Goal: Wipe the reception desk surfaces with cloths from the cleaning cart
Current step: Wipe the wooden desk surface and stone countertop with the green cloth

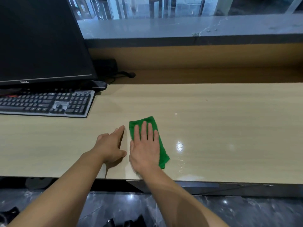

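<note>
Wiping step, mid-worktop. Our right hand (144, 148) lies flat on the green cloth (162, 153), fingers straight and slightly spread, palm pressing down and nothing curled round it. The cloth is folded into a narrow strip on the pale wood worktop (221, 128), near the front edge and well right of the keyboard (45, 104). Our left hand (109, 146) sits just beside the cloth, fingers stretched out and holding nothing. It looks to be touching the worktop, maybe as a brace.

How we'd do it well:
- Press evenly through the whole palm so the strip doesn't bunch or slide out from under the fingers.
- Use long overlapping passes along the grain, from the back of the worktop to the front edge.
- The big bare stretch to the right looks like the easy run, so we'd take it first.
- Slow down near the keyboard and the monitor (41, 38); there are cables (118, 76) behind them that we judge could snag.
- Move the left hand out of the cloth's path before going left.
- The stone ledge (180, 28) above likely needs its own pass.

A lot of surface looks left to cover.
</note>
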`<action>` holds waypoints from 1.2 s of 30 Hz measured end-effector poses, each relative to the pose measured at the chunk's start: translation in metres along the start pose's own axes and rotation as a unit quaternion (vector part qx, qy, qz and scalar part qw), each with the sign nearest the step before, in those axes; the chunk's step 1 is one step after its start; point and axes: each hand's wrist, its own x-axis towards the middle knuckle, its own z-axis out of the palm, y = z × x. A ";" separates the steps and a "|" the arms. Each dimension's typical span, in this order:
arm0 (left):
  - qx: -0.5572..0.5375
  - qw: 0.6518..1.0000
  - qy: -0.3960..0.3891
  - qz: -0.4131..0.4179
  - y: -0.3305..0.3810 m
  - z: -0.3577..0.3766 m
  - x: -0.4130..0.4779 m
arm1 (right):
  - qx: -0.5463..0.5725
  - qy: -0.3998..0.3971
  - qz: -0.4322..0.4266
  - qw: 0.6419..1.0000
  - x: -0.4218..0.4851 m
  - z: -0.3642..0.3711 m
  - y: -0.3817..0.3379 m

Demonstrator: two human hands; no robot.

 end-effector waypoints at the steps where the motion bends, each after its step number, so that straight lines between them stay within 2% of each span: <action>1: 0.010 1.000 -0.001 -0.007 0.002 -0.001 0.000 | -0.017 -0.002 -0.043 0.999 0.006 -0.002 0.008; 3: 0.038 0.999 0.003 -0.002 0.007 -0.003 -0.001 | -0.048 -0.008 -0.112 0.993 0.022 -0.010 0.035; 5: 0.074 0.997 0.009 0.020 0.013 -0.007 -0.003 | -0.059 -0.007 -0.120 0.991 0.037 -0.018 0.069; 13: 0.112 0.993 0.015 0.018 0.020 -0.010 -0.002 | -0.030 0.014 0.098 0.995 0.055 -0.053 0.166; 19: 0.108 0.994 0.009 0.016 0.024 -0.015 0.002 | -0.012 0.021 0.197 0.980 0.067 -0.042 0.125; 22: 0.077 0.995 0.055 -0.007 0.028 -0.025 0.013 | -0.018 0.015 0.141 0.990 0.077 -0.034 0.084; 26: 0.092 0.987 0.127 -0.020 0.039 -0.030 0.034 | -0.045 -0.001 -0.061 0.997 0.096 -0.024 0.052; 29: 0.086 0.985 0.148 -0.001 0.048 -0.031 0.052 | -0.051 -0.010 -0.164 0.985 0.122 -0.029 0.069; 32: 0.071 0.989 0.130 0.017 0.056 -0.036 0.070 | -0.046 -0.002 -0.162 0.986 0.150 -0.039 0.110; 36: 0.060 0.992 0.111 0.019 0.065 -0.046 0.093 | -0.053 0.028 -0.041 0.997 0.171 -0.058 0.184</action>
